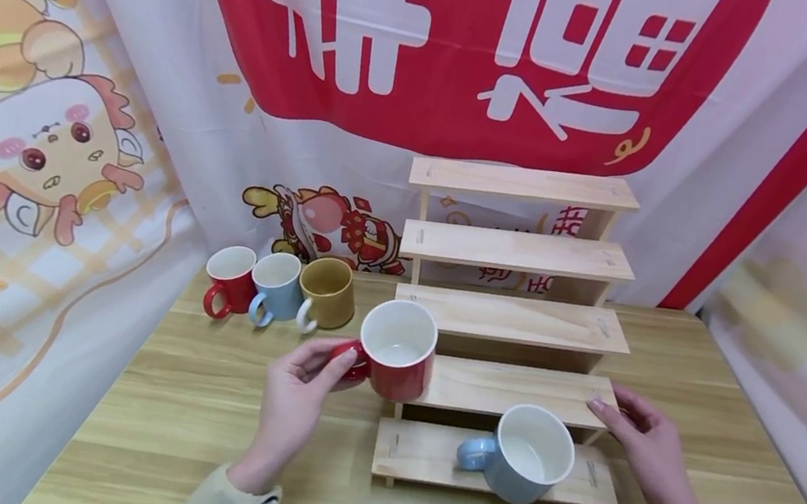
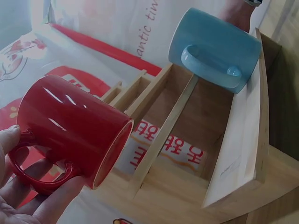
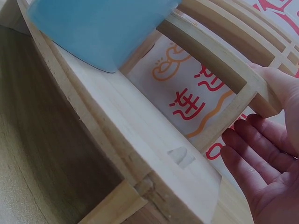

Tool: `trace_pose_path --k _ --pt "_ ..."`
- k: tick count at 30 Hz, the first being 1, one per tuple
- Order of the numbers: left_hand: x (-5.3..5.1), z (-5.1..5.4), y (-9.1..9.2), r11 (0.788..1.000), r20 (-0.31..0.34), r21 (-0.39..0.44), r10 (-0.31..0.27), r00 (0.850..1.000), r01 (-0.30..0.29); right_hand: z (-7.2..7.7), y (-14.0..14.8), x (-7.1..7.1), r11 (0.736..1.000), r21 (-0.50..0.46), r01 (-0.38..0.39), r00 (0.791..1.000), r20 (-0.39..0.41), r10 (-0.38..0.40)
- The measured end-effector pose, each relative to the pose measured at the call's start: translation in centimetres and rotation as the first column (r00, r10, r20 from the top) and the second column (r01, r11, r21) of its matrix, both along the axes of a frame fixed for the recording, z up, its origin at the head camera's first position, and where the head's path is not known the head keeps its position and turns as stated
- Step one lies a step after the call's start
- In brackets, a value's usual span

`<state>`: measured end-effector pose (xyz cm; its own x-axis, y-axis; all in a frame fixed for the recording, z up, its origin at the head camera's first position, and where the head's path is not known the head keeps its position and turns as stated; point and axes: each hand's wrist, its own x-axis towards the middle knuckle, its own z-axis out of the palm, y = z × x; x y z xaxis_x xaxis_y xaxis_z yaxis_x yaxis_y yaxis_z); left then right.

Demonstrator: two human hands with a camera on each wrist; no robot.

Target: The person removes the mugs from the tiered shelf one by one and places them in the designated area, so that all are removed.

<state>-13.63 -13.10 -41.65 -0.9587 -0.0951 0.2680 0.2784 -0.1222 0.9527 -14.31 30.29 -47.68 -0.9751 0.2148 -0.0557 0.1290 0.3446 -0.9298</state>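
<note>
My left hand grips the handle of a red mug with a white inside. The mug is held upright at the left end of the second step from the bottom of a wooden tiered shelf; in the left wrist view the red mug looks raised off the boards. A light blue mug stands on the lowest step, its handle pointing left. At the right end of the second step, my right hand holds the board, thumb on top and fingers below the end.
On the table at the back left stand three mugs in a row: a red mug, a light blue mug and a mustard mug. Printed cloth hangs behind the shelf and along both sides.
</note>
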Motion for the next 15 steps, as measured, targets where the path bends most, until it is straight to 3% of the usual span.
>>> trace_pose_path --k 9,15 --pt "0.8 0.0 -2.3 0.989 0.014 0.060 0.134 0.991 -0.135 0.0 0.0 -0.1 1.000 0.000 0.000 1.000 0.012 0.000" --pt "1.1 0.0 -4.5 0.966 0.012 0.102 0.239 0.971 -0.239 -0.1 0.0 0.0 1.000 0.005 0.003 1.000 0.018 -0.003"
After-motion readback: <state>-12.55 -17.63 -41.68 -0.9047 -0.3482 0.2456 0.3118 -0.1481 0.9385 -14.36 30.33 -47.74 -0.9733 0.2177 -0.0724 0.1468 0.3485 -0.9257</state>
